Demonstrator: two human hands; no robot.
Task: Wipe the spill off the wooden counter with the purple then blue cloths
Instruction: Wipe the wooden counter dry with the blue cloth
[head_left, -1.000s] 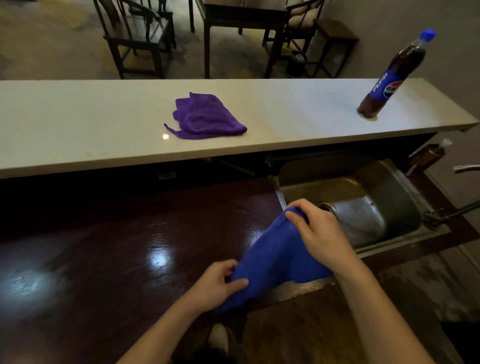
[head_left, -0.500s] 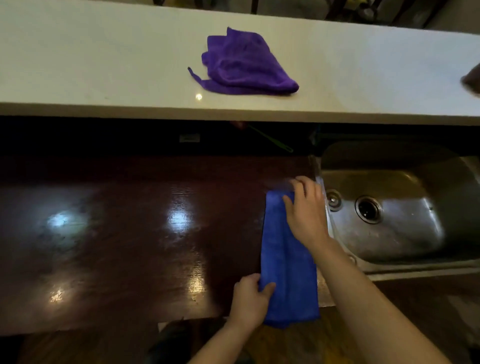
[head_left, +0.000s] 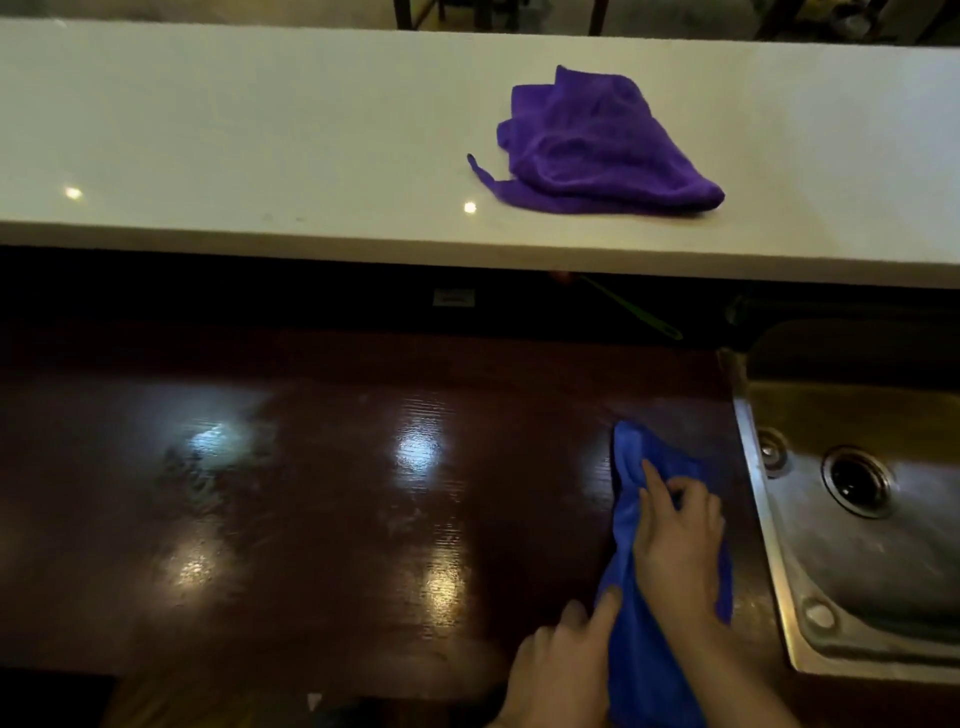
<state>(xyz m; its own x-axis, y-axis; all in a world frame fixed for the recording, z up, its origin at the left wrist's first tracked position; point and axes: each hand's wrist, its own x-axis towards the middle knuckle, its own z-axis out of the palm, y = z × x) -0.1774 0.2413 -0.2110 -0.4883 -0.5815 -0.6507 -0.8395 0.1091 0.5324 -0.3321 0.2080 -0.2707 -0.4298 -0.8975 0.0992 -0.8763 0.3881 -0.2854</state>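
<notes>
A blue cloth (head_left: 631, 644) lies lengthwise on the dark wooden counter (head_left: 337, 519), close to the sink. My right hand (head_left: 678, 545) presses flat on its middle, fingers spread. My left hand (head_left: 561, 670) pinches the cloth's near left edge at the counter's front. A smeared wet patch (head_left: 208, 467) shows on the counter at the left. The purple cloth (head_left: 592, 150) lies crumpled on the raised white ledge (head_left: 260, 130), untouched.
A steel sink (head_left: 862, 519) with its drain borders the counter on the right. A green-handled tool (head_left: 639, 314) lies in the shadow under the ledge. Chair legs show beyond the ledge.
The blue cloth was lifted over the sink's corner, then laid flat on the counter. The view has tilted down and shifted left. My right hand now presses the cloth down.
</notes>
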